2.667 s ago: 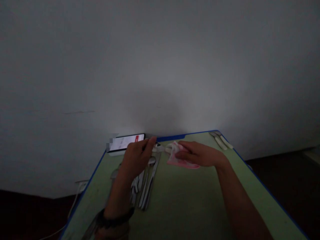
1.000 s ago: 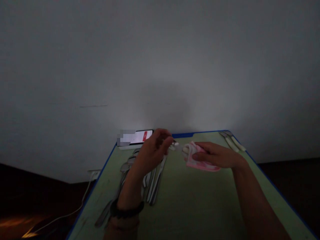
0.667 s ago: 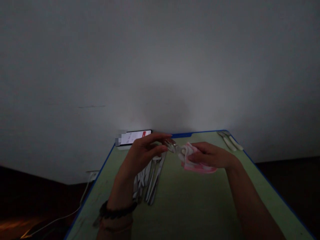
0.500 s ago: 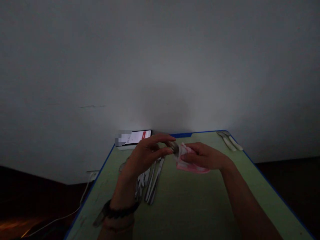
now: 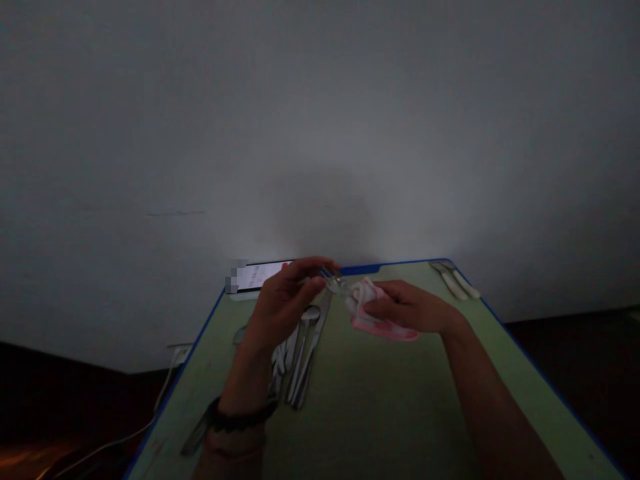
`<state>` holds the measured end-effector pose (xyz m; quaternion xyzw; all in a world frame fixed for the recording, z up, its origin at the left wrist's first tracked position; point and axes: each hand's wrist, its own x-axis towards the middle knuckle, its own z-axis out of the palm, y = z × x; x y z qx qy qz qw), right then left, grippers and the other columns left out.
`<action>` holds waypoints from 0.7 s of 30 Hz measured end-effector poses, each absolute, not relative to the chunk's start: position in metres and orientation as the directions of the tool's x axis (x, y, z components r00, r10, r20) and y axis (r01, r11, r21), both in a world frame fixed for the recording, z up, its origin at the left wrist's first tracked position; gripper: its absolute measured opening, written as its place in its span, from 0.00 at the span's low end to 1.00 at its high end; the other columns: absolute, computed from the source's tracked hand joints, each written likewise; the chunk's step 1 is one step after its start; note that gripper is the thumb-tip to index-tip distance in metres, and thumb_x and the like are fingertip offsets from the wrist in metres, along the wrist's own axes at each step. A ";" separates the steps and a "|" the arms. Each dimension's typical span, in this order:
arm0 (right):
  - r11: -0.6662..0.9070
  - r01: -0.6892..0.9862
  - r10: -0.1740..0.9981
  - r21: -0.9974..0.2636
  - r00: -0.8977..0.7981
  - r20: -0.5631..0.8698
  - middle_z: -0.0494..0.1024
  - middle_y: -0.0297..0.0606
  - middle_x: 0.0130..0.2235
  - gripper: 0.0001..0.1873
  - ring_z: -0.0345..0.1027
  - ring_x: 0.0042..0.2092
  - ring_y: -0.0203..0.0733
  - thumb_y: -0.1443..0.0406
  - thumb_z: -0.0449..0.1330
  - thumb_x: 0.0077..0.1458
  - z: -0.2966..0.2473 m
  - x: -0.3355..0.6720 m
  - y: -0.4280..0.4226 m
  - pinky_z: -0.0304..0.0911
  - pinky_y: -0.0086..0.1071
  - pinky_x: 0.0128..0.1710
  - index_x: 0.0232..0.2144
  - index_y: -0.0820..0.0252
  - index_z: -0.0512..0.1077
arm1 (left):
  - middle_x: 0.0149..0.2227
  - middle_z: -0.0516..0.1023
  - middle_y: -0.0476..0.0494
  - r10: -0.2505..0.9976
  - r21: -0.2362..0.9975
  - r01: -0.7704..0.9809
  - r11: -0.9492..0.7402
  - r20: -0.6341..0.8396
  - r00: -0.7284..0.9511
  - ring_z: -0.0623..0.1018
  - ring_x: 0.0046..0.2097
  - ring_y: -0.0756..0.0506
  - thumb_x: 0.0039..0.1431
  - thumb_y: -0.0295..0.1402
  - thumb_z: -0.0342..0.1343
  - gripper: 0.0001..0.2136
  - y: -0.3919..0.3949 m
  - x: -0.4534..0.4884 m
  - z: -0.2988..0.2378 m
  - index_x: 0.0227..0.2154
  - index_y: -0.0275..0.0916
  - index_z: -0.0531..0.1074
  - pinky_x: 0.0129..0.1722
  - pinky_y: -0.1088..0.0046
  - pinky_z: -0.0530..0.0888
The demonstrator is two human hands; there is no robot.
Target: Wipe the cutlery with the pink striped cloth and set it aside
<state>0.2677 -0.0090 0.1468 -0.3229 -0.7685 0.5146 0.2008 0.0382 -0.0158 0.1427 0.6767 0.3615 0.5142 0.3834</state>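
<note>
My right hand [image 5: 407,307] is closed around a pink and white cloth [image 5: 383,327], which is wrapped about the handle of a metal fork [image 5: 343,287]. The fork's tines point left, toward my left hand [image 5: 287,293]. The left thumb and fingers are apart, curved around the tine end; whether they touch it is hard to see. Below my left hand, a spoon [image 5: 311,313], a table knife [image 5: 317,340] and several other pieces of metal cutlery lie on the table, partly hidden by the wrist and forearm.
A phone [image 5: 263,275] with a lit screen rests at the far left of the green table [image 5: 375,400]. Two pieces of cutlery with pale handles [image 5: 457,283] lie at the far right corner. The wall [image 5: 320,133] stands behind. A white cable [image 5: 163,393] hangs at the left.
The left fingers have parted from their hold near the fork's head and shifted slightly left. More of the fork's tines shows. The cloth is bunched more tightly in my right hand.
</note>
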 end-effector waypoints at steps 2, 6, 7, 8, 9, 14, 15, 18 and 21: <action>0.259 0.299 0.700 -0.918 -0.713 -0.034 0.65 0.31 0.28 0.15 0.53 0.26 0.30 0.55 0.52 0.55 0.148 0.270 -0.009 0.51 0.25 0.25 0.35 0.62 0.66 | 0.42 0.77 0.41 0.890 0.895 0.088 -0.437 0.415 0.191 0.76 0.39 0.48 0.56 0.33 0.55 0.11 -0.015 0.035 0.141 0.43 0.39 0.70 0.34 0.76 0.72; 0.329 0.384 0.730 -0.863 -0.683 -0.026 0.66 0.31 0.28 0.15 0.55 0.28 0.31 0.55 0.53 0.55 0.149 0.271 -0.010 0.51 0.25 0.26 0.34 0.62 0.66 | 0.35 0.76 0.47 0.900 0.905 0.118 -0.409 0.379 0.214 0.74 0.33 0.51 0.56 0.35 0.55 0.07 -0.017 0.041 0.144 0.37 0.39 0.69 0.30 0.78 0.71; 0.356 0.394 0.727 -0.847 -0.686 -0.013 0.65 0.31 0.28 0.14 0.55 0.28 0.31 0.55 0.53 0.55 0.149 0.269 -0.010 0.51 0.25 0.26 0.34 0.62 0.66 | 0.32 0.75 0.48 0.905 0.906 0.148 -0.396 0.358 0.229 0.73 0.31 0.52 0.56 0.36 0.55 0.06 -0.018 0.045 0.145 0.34 0.39 0.69 0.28 0.79 0.70; 0.383 0.395 0.718 -0.835 -0.696 0.001 0.65 0.31 0.28 0.14 0.55 0.28 0.31 0.56 0.53 0.55 0.149 0.267 -0.011 0.52 0.25 0.27 0.34 0.62 0.66 | 0.29 0.73 0.50 0.910 0.905 0.188 -0.382 0.333 0.247 0.72 0.29 0.53 0.56 0.36 0.54 0.06 -0.019 0.049 0.147 0.32 0.38 0.68 0.27 0.79 0.69; 0.407 0.390 0.705 -0.826 -0.709 0.013 0.65 0.31 0.28 0.13 0.55 0.28 0.31 0.56 0.53 0.55 0.149 0.265 -0.011 0.52 0.25 0.27 0.34 0.61 0.66 | 0.27 0.72 0.51 0.913 0.900 0.228 -0.372 0.310 0.267 0.71 0.27 0.53 0.56 0.36 0.54 0.06 -0.020 0.052 0.148 0.30 0.38 0.68 0.26 0.80 0.69; 0.446 0.377 0.663 -0.812 -0.748 0.017 0.63 0.30 0.27 0.14 0.53 0.28 0.32 0.56 0.52 0.56 0.148 0.258 -0.012 0.51 0.26 0.27 0.35 0.61 0.66 | 0.25 0.71 0.51 0.897 0.864 0.316 -0.391 0.281 0.343 0.70 0.26 0.52 0.54 0.36 0.55 0.07 -0.022 0.057 0.152 0.27 0.37 0.69 0.25 0.80 0.68; 0.452 0.374 0.658 -0.810 -0.753 0.020 0.63 0.30 0.26 0.14 0.53 0.28 0.31 0.56 0.52 0.56 0.147 0.257 -0.012 0.51 0.26 0.27 0.35 0.61 0.66 | 0.25 0.71 0.51 0.893 0.858 0.325 -0.398 0.281 0.352 0.70 0.27 0.52 0.54 0.36 0.56 0.07 -0.021 0.055 0.152 0.27 0.37 0.69 0.25 0.79 0.68; 0.484 0.360 0.634 -0.797 -0.773 0.036 0.62 0.29 0.26 0.12 0.53 0.28 0.31 0.57 0.52 0.57 0.145 0.256 -0.012 0.51 0.26 0.28 0.33 0.61 0.66 | 0.25 0.73 0.51 0.883 0.833 0.375 -0.408 0.254 0.395 0.71 0.27 0.52 0.51 0.35 0.59 0.07 -0.019 0.048 0.150 0.27 0.37 0.71 0.26 0.79 0.68; 0.511 0.354 0.628 -0.783 -0.776 0.059 0.62 0.29 0.26 0.12 0.53 0.27 0.31 0.57 0.51 0.57 0.144 0.254 -0.011 0.50 0.26 0.28 0.33 0.61 0.65 | 0.25 0.73 0.51 0.878 0.796 0.420 -0.435 0.271 0.394 0.70 0.26 0.52 0.49 0.35 0.61 0.07 -0.017 0.042 0.146 0.28 0.37 0.72 0.25 0.79 0.66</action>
